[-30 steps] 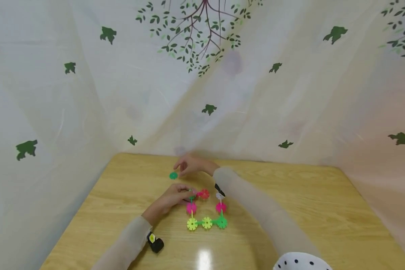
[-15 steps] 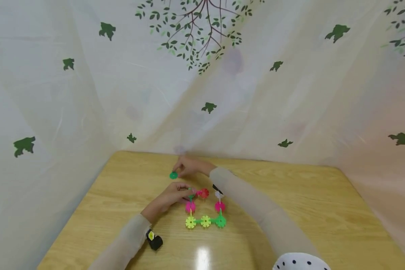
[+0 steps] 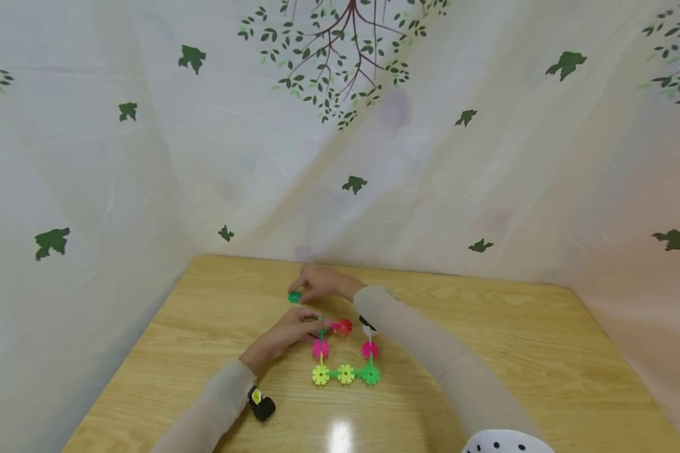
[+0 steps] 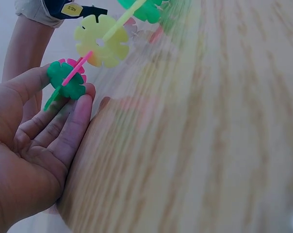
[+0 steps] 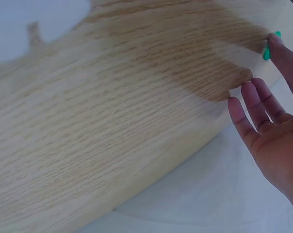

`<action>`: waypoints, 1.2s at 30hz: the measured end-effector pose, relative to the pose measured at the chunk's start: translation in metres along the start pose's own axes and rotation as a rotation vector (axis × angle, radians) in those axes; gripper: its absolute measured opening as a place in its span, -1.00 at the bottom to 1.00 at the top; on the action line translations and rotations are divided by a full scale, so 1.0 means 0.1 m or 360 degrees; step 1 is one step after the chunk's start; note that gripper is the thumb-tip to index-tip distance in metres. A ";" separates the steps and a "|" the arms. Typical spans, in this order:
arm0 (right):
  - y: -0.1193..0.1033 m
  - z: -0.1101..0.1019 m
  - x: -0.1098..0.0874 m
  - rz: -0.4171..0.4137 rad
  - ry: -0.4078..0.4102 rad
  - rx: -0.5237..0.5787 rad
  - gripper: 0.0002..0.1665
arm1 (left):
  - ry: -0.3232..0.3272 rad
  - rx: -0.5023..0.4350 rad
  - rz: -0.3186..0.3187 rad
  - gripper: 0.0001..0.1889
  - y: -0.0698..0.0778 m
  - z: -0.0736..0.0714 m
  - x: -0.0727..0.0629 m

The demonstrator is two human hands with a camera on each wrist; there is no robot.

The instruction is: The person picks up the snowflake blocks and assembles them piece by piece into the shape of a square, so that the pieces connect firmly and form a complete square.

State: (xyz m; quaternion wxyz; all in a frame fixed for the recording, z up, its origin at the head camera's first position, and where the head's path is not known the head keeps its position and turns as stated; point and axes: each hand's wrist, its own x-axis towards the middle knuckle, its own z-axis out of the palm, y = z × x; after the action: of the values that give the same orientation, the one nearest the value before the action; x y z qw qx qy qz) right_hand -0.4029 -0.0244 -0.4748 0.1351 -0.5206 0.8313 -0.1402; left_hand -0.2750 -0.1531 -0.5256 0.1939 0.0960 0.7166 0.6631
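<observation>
In the head view, slotted plastic discs are joined into an unclosed frame on the wooden table. My left hand (image 3: pixel 291 325) pinches the green disc (image 4: pixel 74 91) at its far left corner, thumb on one side and fingers on the other. From that corner a red disc (image 3: pixel 345 326) juts right, and a pink disc (image 3: pixel 320 349) leads down to two yellow discs (image 3: pixel 346 374). A bright green disc (image 3: pixel 371 375), another pink disc (image 3: pixel 370 350) and a white disc (image 3: pixel 368 329) form the right side. Farther back, my right hand (image 3: pixel 324 281) pinches a loose green disc (image 3: pixel 294 297) between thumb and index finger.
The wooden table (image 3: pixel 487 352) ends at a pale curtain (image 3: pixel 419 207) printed with leaves and birds. My right sleeve (image 3: pixel 430 352) crosses beside the white disc and partly covers it. A black wrist camera (image 3: pixel 262 406) sits on my left wrist.
My right hand's fingers have come down from beside the loose green disc and closed on it; the disc has tilted slightly. My left hand keeps its hold at the corner.
</observation>
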 end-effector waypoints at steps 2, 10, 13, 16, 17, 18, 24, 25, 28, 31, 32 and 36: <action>-0.01 0.02 0.00 -0.0008 0.0015 -0.0028 -0.63 | -0.0003 0.0003 0.0003 -0.69 -0.01 0.01 0.01; -0.01 0.02 -0.06 0.0056 0.0057 -0.0118 -0.65 | -0.0012 0.0012 0.0009 -0.70 -0.01 0.05 0.04; 0.02 0.02 -0.09 0.0051 0.0099 -0.0195 -0.66 | -0.0008 0.0014 0.0014 -0.69 -0.02 0.06 0.05; 0.05 0.00 -0.14 0.0046 0.0140 -0.0231 -0.68 | -0.0005 0.0014 0.0018 -0.68 -0.02 0.06 0.06; 0.06 -0.01 -0.15 0.0042 0.0150 -0.0231 -0.69 | -0.0001 0.0009 0.0014 -0.68 -0.02 0.06 0.06; 0.07 -0.01 -0.17 0.0041 0.0155 -0.0226 -0.70 | 0.0000 0.0008 0.0012 -0.67 -0.02 0.06 0.06; 0.16 -0.06 -0.28 0.0123 0.0165 -0.0161 -0.77 | 0.0020 0.0026 -0.0031 -0.62 0.00 0.02 0.05; 0.17 -0.06 -0.31 0.0147 0.0169 -0.0145 -0.78 | 0.0028 0.0034 -0.0046 -0.62 0.01 0.02 0.04; 0.22 -0.07 -0.39 0.0204 0.0182 -0.0067 -0.81 | 0.0046 0.0070 -0.0075 -0.59 0.03 0.02 0.04; 0.25 -0.07 -0.47 0.0250 0.0177 0.0003 -0.83 | 0.0063 0.0091 -0.0113 -0.59 0.04 0.02 0.04; 0.26 -0.07 -0.50 0.0269 0.0171 0.0036 -0.83 | 0.0064 0.0100 -0.0115 -0.59 0.05 0.02 0.04; 0.25 -0.10 -0.60 0.0328 0.0162 0.0139 -0.85 | 0.0079 0.0092 -0.0142 -0.62 0.08 0.06 0.05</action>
State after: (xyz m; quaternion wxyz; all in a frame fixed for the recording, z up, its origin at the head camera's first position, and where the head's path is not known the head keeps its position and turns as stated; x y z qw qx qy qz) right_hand -0.4023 0.0410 -0.4703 0.1290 -0.4182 0.8793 -0.1880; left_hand -0.2776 -0.1452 -0.5191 0.2026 0.0531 0.7436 0.6350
